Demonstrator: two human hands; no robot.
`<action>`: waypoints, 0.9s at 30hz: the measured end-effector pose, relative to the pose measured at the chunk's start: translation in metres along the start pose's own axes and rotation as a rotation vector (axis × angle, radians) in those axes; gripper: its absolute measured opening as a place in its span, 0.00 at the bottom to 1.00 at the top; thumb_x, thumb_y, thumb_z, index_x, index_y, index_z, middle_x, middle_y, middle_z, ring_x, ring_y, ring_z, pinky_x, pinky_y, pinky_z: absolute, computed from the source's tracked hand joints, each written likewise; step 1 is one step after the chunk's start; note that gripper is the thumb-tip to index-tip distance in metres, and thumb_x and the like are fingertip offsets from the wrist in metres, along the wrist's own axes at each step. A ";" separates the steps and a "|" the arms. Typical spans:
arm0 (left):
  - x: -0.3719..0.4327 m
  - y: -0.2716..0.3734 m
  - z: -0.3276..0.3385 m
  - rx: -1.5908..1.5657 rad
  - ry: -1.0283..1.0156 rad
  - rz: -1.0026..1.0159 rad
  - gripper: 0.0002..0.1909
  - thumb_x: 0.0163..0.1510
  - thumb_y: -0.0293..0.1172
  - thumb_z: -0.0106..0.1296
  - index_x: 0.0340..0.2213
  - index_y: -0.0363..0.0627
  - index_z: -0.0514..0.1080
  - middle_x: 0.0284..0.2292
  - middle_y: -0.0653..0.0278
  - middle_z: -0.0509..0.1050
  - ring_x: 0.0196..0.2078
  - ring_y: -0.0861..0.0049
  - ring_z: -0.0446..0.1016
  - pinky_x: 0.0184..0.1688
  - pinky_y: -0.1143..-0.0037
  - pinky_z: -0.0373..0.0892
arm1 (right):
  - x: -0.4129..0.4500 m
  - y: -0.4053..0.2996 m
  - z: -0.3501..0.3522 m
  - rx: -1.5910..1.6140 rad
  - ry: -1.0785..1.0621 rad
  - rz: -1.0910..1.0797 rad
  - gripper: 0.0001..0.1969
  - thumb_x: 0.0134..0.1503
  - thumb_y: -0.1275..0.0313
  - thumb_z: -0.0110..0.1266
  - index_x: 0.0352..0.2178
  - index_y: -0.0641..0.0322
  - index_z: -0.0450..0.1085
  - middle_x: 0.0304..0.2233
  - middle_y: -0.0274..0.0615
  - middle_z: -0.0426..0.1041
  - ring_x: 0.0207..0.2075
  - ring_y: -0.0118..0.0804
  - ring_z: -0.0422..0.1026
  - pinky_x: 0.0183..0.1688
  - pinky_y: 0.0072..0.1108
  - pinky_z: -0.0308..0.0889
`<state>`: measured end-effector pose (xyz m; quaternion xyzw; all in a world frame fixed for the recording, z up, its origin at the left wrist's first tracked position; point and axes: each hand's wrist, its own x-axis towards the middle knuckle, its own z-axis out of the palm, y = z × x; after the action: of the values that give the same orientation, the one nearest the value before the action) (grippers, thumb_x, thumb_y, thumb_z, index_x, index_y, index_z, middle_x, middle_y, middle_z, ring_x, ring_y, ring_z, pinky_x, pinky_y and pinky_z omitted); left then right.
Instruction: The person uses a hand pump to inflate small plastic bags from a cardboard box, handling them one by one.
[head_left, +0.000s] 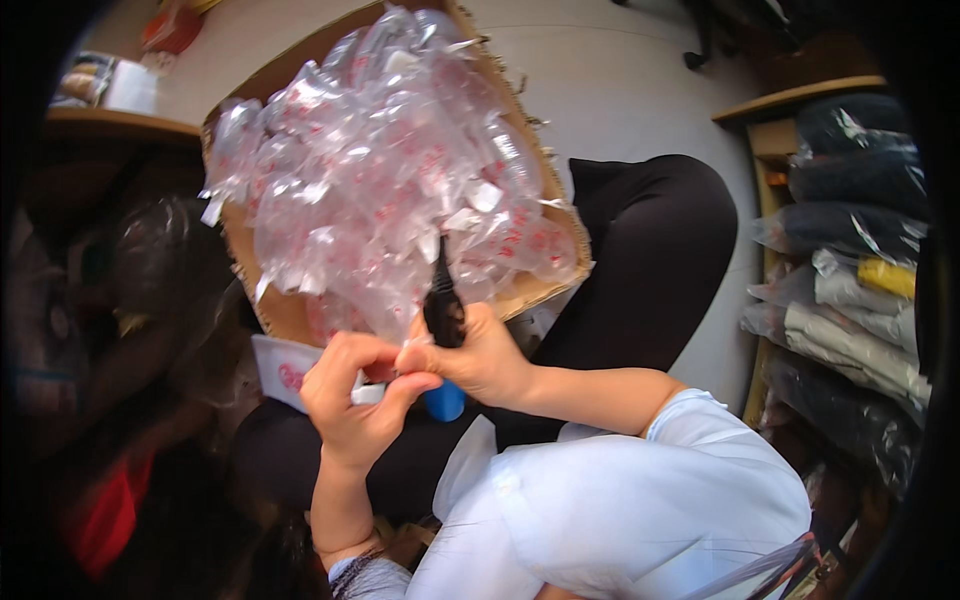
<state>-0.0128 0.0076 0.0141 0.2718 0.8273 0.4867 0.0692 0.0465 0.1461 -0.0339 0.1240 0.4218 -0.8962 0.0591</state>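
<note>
Both hands meet in front of an open cardboard box (555, 296) heaped with inflated clear plastic bags (397, 157), which bear red printing and white tabs. My right hand (484, 356) is wrapped around a slim black tool (445, 304) with a blue end (445, 401). The tool's narrow tip points away from me, over the bags; its kind is unclear. Thumb and fingers of my left hand (356, 405) pinch a small piece of clear plastic against my right thumb. A small white piece (367, 391) shows inside the left hand's grasp; what it belongs to is partly hidden.
A white card or flap (281, 371) with a red mark stands at the box's near left corner. To the right, a wooden shelf (795, 81) holds folded garments in clear bags (855, 225). My bent leg (637, 247) lies right of the box. A chair caster (694, 60) stands on the floor beyond.
</note>
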 end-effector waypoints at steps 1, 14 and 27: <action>0.000 0.001 0.000 0.008 0.008 0.017 0.14 0.33 0.27 0.68 0.22 0.40 0.72 0.18 0.65 0.71 0.18 0.80 0.67 0.21 0.82 0.62 | 0.000 0.005 0.001 0.055 0.004 0.004 0.08 0.52 0.71 0.58 0.25 0.67 0.74 0.23 0.32 0.73 0.27 0.19 0.69 0.29 0.13 0.64; -0.008 -0.009 -0.001 -0.033 0.157 -0.164 0.13 0.60 0.33 0.44 0.30 0.34 0.69 0.23 0.72 0.64 0.25 0.89 0.58 0.27 0.87 0.54 | -0.002 0.006 0.003 -0.005 0.008 -0.124 0.07 0.54 0.71 0.56 0.27 0.64 0.70 0.23 0.26 0.67 0.26 0.16 0.62 0.29 0.14 0.61; -0.013 -0.009 0.012 -0.365 0.124 -0.185 0.24 0.47 0.22 0.57 0.48 0.36 0.65 0.35 0.60 0.73 0.37 0.76 0.74 0.42 0.79 0.69 | -0.004 -0.005 0.002 -0.099 0.101 -0.238 0.04 0.53 0.75 0.56 0.27 0.66 0.72 0.25 0.31 0.71 0.27 0.18 0.67 0.29 0.13 0.64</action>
<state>-0.0008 0.0069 -0.0012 0.1472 0.7497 0.6357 0.1106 0.0492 0.1483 -0.0278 0.1148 0.4796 -0.8677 -0.0631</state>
